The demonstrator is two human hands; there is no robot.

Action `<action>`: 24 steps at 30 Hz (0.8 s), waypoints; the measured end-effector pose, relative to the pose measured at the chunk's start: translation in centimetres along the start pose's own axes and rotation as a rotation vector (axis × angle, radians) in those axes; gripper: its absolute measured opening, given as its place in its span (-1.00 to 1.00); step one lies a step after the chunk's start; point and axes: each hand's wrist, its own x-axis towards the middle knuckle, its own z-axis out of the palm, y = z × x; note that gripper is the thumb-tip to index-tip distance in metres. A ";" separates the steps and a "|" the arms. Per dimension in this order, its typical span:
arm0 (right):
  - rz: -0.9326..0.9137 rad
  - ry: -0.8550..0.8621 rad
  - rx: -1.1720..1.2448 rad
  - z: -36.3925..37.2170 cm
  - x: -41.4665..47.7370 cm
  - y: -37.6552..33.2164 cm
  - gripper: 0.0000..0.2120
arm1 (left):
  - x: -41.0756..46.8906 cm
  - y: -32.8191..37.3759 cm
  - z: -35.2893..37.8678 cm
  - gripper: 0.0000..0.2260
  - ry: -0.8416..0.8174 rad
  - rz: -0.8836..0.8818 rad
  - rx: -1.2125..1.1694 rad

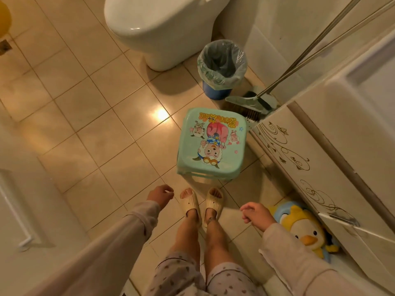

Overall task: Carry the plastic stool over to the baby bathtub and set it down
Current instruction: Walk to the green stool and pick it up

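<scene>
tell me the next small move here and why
Probably bend and reach both hands down to the rim of the green cartoon stool. It stands on the tiled floor just ahead of the slippered feet, untouched, while the left hand and right hand hang empty. No baby bathtub is in view.

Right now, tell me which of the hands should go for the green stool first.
Probably right. The stool stands ahead and slightly right of the feet. The right hand hangs empty on that side, while the left hand hangs empty left of the feet. It's close; both may be needed.
</scene>
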 end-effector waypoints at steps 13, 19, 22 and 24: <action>0.023 0.102 0.350 -3.6 17.8 -5.3 -0.41 | 17.9 8.7 -1.2 -0.54 0.110 0.141 0.008; -0.002 0.119 0.481 -4.9 24.6 -7.2 -0.39 | 23.5 10.5 0.4 -0.47 0.018 0.116 -0.275; -0.015 0.062 0.541 -4.7 25.8 -7.0 -0.63 | 24.3 10.4 1.0 -0.46 0.002 0.094 -0.388; -0.030 0.021 0.616 -4.7 26.0 -6.7 -0.86 | 24.3 10.3 1.1 -0.46 0.003 0.076 -0.419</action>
